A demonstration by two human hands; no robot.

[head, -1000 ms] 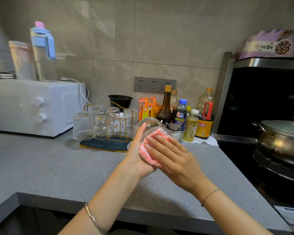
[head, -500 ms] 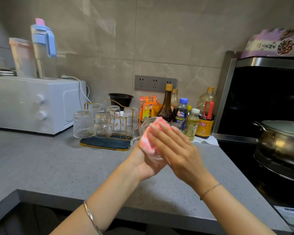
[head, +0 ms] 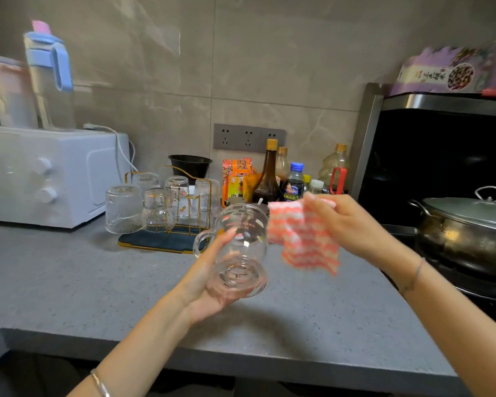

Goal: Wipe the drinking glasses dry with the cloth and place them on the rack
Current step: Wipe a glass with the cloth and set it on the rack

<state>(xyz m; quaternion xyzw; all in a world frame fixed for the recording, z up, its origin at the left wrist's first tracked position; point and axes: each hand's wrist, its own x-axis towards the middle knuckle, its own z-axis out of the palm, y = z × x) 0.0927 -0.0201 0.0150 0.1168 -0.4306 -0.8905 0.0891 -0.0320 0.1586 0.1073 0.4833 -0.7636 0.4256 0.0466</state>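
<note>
The only camera rides on my head, facing forward and down over the grey counter to the tiled wall at the far side. It sits near: my left hand and right hand fill mid-frame, the microwave far left, the pot at the right edge.

The mug is clear glossy glass, like the ribbed glasses on the thin gold-finished metal wire rack. The cloth is soft woven fabric, and the countertop is matt speckled stone. The pot is shiny metal, the wall tiles smooth with a faint sheen
</note>
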